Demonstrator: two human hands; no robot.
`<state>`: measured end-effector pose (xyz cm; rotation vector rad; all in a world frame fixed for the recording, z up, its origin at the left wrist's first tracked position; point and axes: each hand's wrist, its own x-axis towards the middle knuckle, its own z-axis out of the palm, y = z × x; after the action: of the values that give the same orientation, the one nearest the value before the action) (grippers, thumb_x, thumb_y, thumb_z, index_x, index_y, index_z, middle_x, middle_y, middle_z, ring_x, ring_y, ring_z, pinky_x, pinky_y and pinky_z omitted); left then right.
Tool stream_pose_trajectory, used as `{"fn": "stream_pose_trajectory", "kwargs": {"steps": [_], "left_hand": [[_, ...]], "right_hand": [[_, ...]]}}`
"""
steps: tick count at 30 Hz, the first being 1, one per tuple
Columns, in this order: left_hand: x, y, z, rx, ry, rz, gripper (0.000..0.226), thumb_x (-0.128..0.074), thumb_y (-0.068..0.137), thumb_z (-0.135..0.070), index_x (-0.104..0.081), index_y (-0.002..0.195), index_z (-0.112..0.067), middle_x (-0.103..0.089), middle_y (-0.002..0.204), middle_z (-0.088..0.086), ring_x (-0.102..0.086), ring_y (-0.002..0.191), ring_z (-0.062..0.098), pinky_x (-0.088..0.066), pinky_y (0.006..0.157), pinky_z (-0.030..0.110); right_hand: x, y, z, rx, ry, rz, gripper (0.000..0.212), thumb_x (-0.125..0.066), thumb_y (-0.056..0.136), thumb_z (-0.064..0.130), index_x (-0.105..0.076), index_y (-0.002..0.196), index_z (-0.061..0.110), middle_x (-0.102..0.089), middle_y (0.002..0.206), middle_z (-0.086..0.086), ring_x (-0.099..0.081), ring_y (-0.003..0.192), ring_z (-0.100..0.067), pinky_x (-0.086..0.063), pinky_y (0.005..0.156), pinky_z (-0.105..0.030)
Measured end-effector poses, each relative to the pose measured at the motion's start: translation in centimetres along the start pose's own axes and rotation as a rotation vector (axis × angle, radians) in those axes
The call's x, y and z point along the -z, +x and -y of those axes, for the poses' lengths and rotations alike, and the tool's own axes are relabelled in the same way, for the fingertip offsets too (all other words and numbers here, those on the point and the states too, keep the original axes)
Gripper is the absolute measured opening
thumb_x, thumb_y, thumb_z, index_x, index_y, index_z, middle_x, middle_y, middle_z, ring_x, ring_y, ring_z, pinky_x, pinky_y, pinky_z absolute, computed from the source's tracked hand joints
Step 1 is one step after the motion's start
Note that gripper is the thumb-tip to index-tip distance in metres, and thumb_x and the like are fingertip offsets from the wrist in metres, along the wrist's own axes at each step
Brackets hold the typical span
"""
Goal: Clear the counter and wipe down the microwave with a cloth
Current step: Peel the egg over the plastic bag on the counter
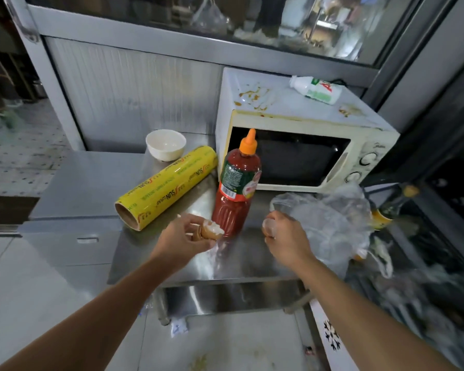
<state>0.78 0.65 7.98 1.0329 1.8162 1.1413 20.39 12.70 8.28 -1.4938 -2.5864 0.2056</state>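
Observation:
A cream microwave (300, 121) stands at the back right of the steel counter (241, 263); its top carries brown stains and a white bottle (318, 89) lying on its side. In front of it a red chili sauce bottle (237, 183) with an orange cap stands upright. My left hand (184, 238) holds broken eggshells (210, 230) just left of the sauce bottle's base. My right hand (281, 234) grips the edge of a clear plastic bag (330, 218) that lies crumpled at the counter's right.
A yellow roll of cling wrap (169, 183) lies diagonally on the counter's left, with a white bowl (165, 144) behind it. A lower steel surface (86, 183) adjoins on the left. Dark clutter, including a glass bottle (389, 210), sits beyond the counter's right edge.

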Motion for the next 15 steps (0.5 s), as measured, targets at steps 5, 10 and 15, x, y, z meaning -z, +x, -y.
{"fn": "stream_pose_trajectory", "kwargs": {"steps": [5, 10, 15], "left_hand": [[-2.7, 1.0, -0.6, 0.009, 0.020, 0.035, 0.036, -0.081, 0.068, -0.009, -0.062, 0.096, -0.022, -0.069, 0.092, -0.001, -0.066, 0.081, 0.012, -0.051, 0.066, 0.017], [-4.7, 2.1, 0.0, 0.027, 0.007, 0.052, 0.034, -0.079, 0.070, -0.008, -0.062, 0.094, -0.023, -0.069, 0.095, 0.001, -0.067, 0.088, 0.018, -0.056, 0.077, 0.030], [-6.5, 2.8, 0.8, 0.007, 0.030, 0.054, 0.035, -0.080, 0.069, -0.013, -0.062, 0.095, -0.028, -0.068, 0.096, -0.005, -0.066, 0.089, 0.010, -0.053, 0.069, 0.019]], "right_hand": [[0.1, 1.6, -2.9, 0.048, -0.195, -0.007, 0.032, -0.068, 0.082, 0.022, -0.059, 0.112, 0.011, -0.067, 0.105, -0.009, -0.061, 0.096, -0.027, -0.046, 0.078, -0.028], [-1.6, 3.8, -4.4, 0.168, -0.407, 0.104, 0.028, -0.061, 0.083, 0.020, -0.061, 0.110, 0.011, -0.066, 0.106, -0.008, -0.055, 0.105, -0.026, -0.039, 0.093, -0.031], [-3.4, 5.0, -4.9, 0.243, -0.572, 0.221, 0.037, -0.054, 0.088, 0.023, -0.055, 0.124, 0.013, -0.058, 0.123, -0.009, -0.042, 0.123, -0.028, -0.019, 0.111, -0.043]]}}
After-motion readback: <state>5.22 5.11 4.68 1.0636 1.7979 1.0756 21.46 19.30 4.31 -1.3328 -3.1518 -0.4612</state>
